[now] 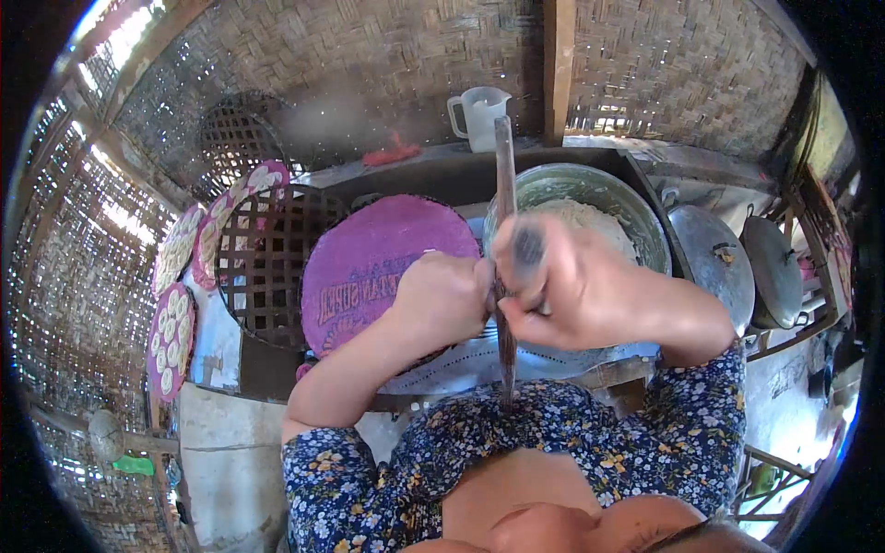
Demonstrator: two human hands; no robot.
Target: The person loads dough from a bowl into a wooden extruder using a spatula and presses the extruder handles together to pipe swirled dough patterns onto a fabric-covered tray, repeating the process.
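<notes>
My left hand (442, 290) is closed, its knuckles up and its fingertips against a long wooden stick (505, 170). What lies inside those fingers is hidden. My right hand (558, 286) makes a fist around a dark, round-ended handle (528, 247), whose far part is out of sight. Both hands meet at the stick, which runs from the back of the bench toward my chest. Under my left forearm lies a purple printed cloth (387, 244) over a round form. Beyond my right hand, a large metal basin (656, 241) holds pale dough (590, 221).
At the left are an open-weave basket (267, 267) and purple rounds with pale pieces (172, 341). A plastic jug (481, 120) and red bag (392, 152) stand behind. Lidded metal pots (705, 258) are at the right. Woven bamboo walls (387, 64) enclose the bench.
</notes>
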